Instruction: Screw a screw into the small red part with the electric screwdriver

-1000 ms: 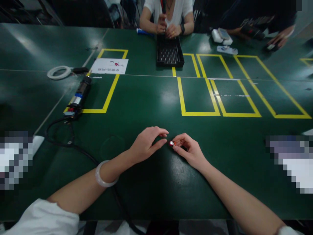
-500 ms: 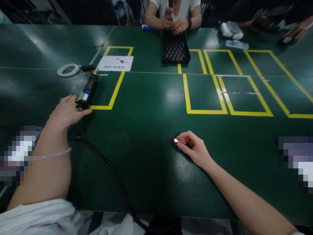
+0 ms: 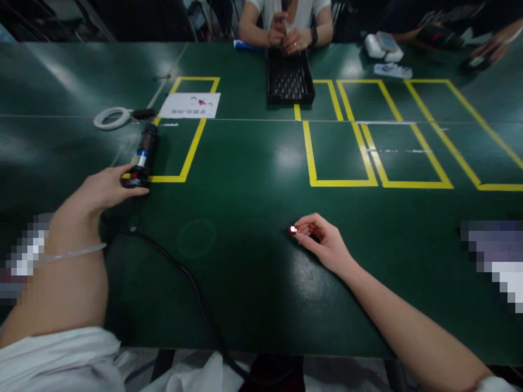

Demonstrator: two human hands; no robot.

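My left hand has its thumb and fingers around the near end of a black cylindrical tool with silver and blue bands, which looks like an electric screwdriver. The tool's far end points away from me, beside a yellow taped outline. Resting on the green table, my right hand pinches a small red piece with a bright shiny face between thumb and fingers. Its exact kind is too small to tell.
A white ring-shaped coil and a printed white card lie beyond the tool. A black cord crosses the table to its front edge. Opposite, a person's hands work above a black tray. Blurred-out objects lie at both sides.
My left hand has closed in on the tool's near end, and the tool has tilted slightly, its far end shifting left and nearer. My right hand keeps its pinch on the small piece.
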